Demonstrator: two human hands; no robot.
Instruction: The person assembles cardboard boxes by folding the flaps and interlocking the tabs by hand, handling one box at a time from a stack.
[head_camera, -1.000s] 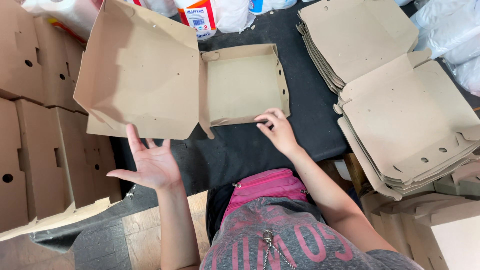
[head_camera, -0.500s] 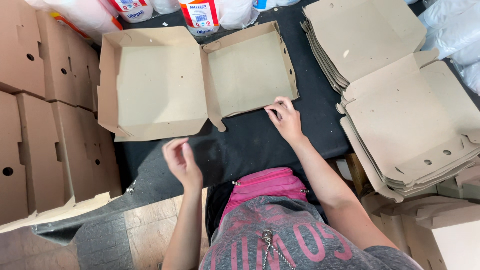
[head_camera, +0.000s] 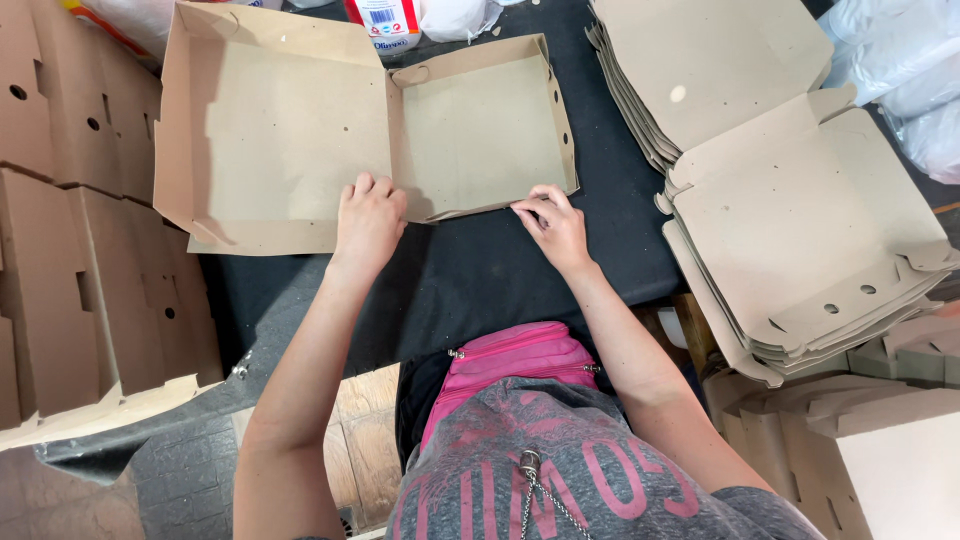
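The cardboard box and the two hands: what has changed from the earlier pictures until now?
The open cardboard box went from lid raised to lying flat. The left hand, earlier in the air, now rests on the lid's near edge. The right hand stays at the tray's near edge; the flat stacks did not move.

**Black tabletop, loaded with cardboard**

The black-covered tabletop (head_camera: 480, 280) carries an open brown cardboard box (head_camera: 370, 130) in the middle, a stack of flat box blanks (head_camera: 780, 190) at the right, and a labelled container (head_camera: 385, 22) at the far edge.
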